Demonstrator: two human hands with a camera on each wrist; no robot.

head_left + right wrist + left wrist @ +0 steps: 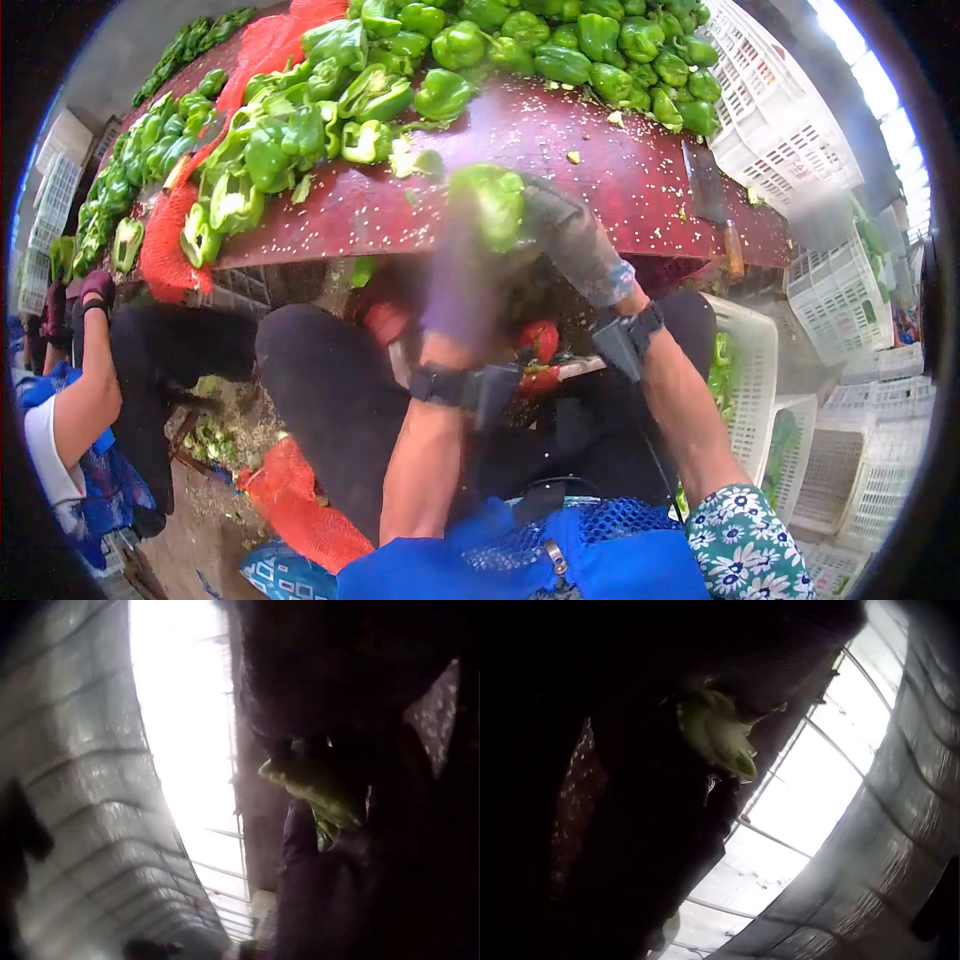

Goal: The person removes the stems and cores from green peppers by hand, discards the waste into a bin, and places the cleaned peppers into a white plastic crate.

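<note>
A piece of green bell pepper, pale on part of its surface, is held up in front of the table edge. My gloved right hand grips it from the right; in the right wrist view the thumb and fingers close around the pepper. My left hand, in a purplish glove, is smeared by motion at the pepper's left side. The left wrist view shows the pale-green pepper among very dark hand shapes; I cannot tell how the left fingers lie on it.
Whole green peppers are heaped at the back of the red table, with opened ones at left. A cleaver lies at right. White crates line the right side. Another person's gloved hand is far left, beside red netting.
</note>
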